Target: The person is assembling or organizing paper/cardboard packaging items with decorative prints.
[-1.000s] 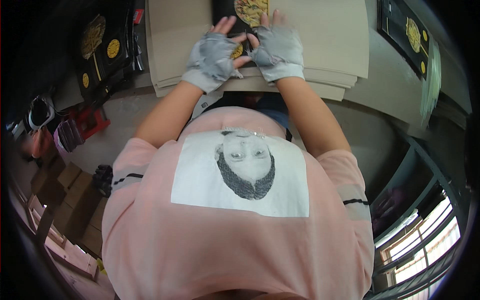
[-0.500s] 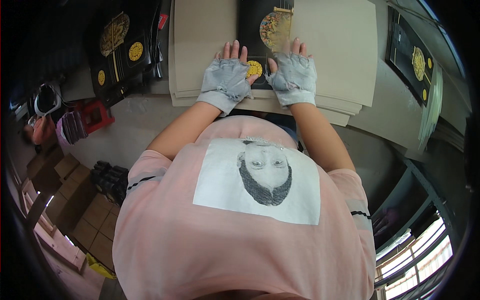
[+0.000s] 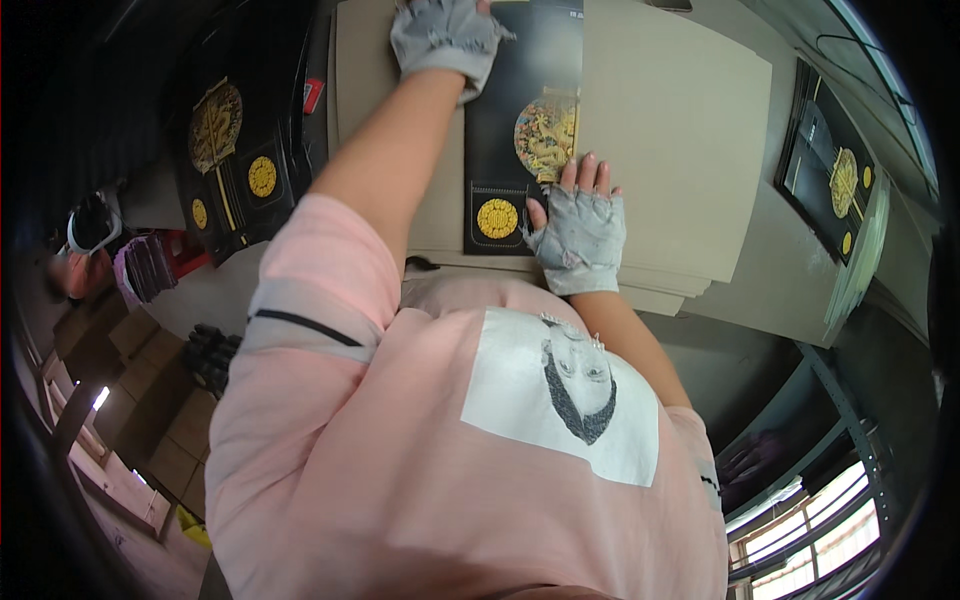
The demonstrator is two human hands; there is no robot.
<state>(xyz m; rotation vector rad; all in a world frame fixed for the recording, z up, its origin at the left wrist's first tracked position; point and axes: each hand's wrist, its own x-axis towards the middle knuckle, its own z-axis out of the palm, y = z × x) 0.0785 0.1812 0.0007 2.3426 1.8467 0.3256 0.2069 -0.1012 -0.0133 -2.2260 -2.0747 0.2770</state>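
A long black printed sheet [image 3: 495,130] with gold and coloured round designs lies on a stack of large greyish-beige boards [image 3: 670,150]. My left hand [image 3: 445,40], in a worn grey fingerless glove, reaches far forward onto the sheet's left edge. Most of its fingers are cut off by the upper rim of the picture; the bits that show are spread apart. Nearer to me, my right hand [image 3: 580,225], gloved the same way, rests flat at the sheet's right edge with its fingers stretched out. Neither hand shows anything gripped in it.
Black printed pieces with gold emblems [image 3: 215,130] lie at the left. More such printed pieces [image 3: 825,165] are stacked at the right above pale sheets [image 3: 860,260]. Cardboard boxes [image 3: 130,360] stand on the floor at lower left, and a metal rack [image 3: 840,400] at lower right.
My left hand has slid forward and away along the sheet's left side. My right hand stays near the right edge, now lower in the picture. The view has shifted, showing more of the sheet.
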